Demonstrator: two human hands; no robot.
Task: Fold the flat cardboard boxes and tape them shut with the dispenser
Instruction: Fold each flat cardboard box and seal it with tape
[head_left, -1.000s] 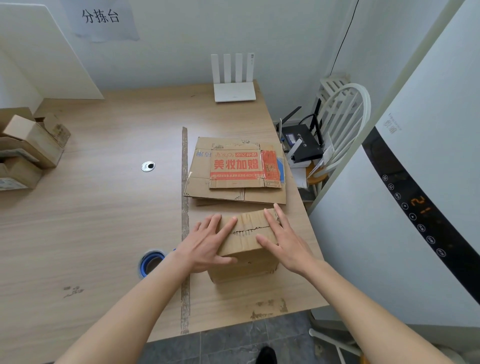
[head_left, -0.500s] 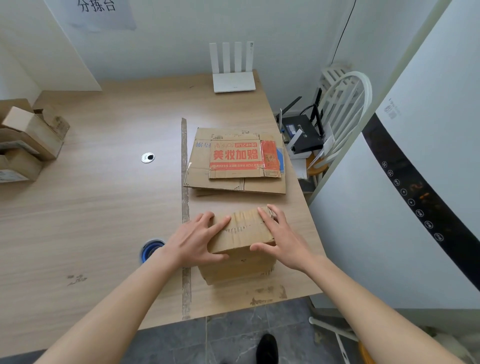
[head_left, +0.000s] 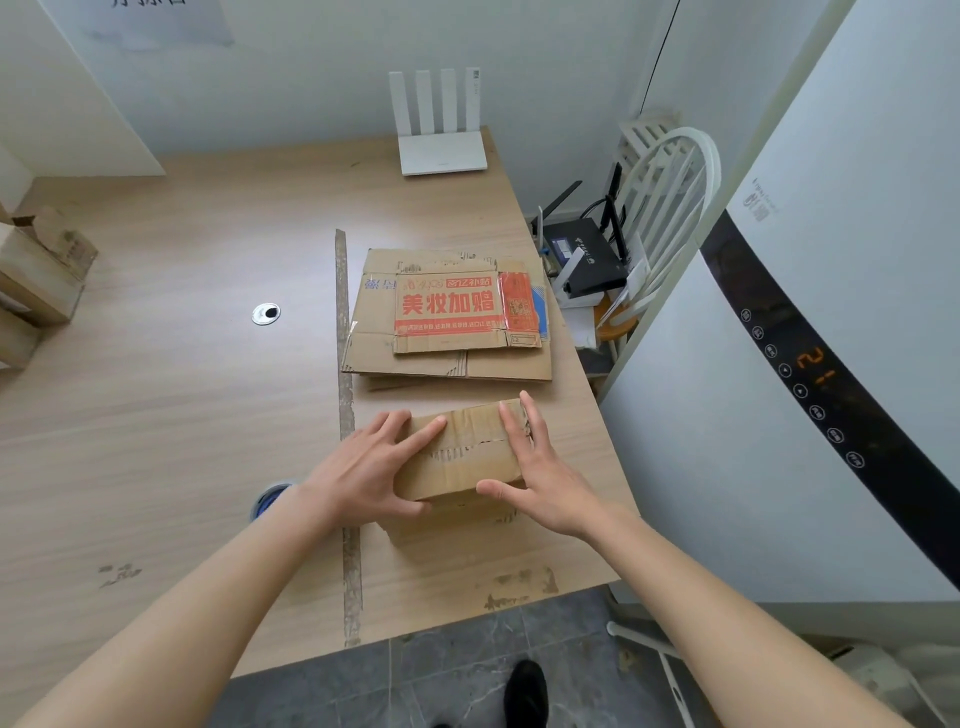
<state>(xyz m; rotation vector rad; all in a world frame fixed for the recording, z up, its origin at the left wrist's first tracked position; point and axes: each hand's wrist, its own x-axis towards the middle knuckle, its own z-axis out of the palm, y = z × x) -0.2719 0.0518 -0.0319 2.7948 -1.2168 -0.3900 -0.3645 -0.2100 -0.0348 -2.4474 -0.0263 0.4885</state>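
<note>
Wooden tabletop (head_left: 156, 415), near front right edge: folded box (head_left: 462, 457), flaps down, untaped. Left hand (head_left: 363, 467) and right hand (head_left: 540, 467) flat on top flaps, fingers straight, thumbs hooked on near edge. Flat cardboard stack (head_left: 447, 322) just behind. Blue tape roll (head_left: 267, 499) left of box, by left wrist.

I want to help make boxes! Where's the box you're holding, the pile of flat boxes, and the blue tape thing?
folded box (head_left: 467, 457): head view, top flap.
flat boxes (head_left: 447, 312): head view, red-printed top sheet.
blue tape dispenser (head_left: 270, 500): head view, visible blue rim.
</note>
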